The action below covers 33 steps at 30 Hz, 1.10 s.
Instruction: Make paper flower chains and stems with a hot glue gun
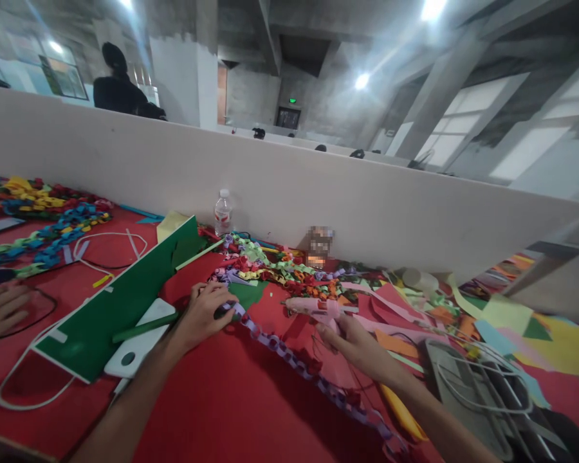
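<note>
A pink hot glue gun (318, 306) is in my right hand (350, 337), its fingers wrapped round the handle and its nozzle pointing left. My left hand (208, 310) has its fingers curled on the end of a purple paper chain (282, 350). From there the chain runs down to the right across the red table (212, 399), under my right forearm. Just past my left hand lies a piece of green paper (248, 294). A heap of multicoloured paper chains (270, 263) lies behind both hands.
A green board (120, 302) leans at the left, by a white power bank-like device (137, 347). A water bottle (223, 212) stands against the white partition (289, 173). At right are coloured papers (560, 341) and a grey tray (458, 392). Another person's hand (4, 308) rests at far left.
</note>
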Motion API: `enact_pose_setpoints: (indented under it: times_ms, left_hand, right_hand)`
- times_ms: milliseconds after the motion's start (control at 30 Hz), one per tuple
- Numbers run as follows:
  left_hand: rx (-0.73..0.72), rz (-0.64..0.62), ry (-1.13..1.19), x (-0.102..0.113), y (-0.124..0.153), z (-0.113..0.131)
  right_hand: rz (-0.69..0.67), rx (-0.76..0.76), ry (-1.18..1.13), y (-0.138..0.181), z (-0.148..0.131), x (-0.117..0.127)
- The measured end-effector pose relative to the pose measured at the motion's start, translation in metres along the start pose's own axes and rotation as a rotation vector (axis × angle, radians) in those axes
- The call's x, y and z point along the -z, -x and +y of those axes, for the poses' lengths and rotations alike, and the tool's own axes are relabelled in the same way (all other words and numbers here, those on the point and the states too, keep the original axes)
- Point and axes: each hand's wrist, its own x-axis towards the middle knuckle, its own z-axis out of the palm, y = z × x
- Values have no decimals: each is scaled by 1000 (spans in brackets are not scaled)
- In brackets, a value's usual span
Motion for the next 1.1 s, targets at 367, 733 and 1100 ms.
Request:
enact_pose_setpoints:
  times_ms: [367,733,1100]
  left_hand:
    - [36,-30,92,-5,0,11]
    - [33,17,111,-13,0,7]
    - [34,29,119,-12,1,7]
  right_hand:
    - [-189,185,-23,-15,-26,-15]
    - [-165,242,168,-33,-17,-46]
    - [-154,252,197,-35,-16,-48]
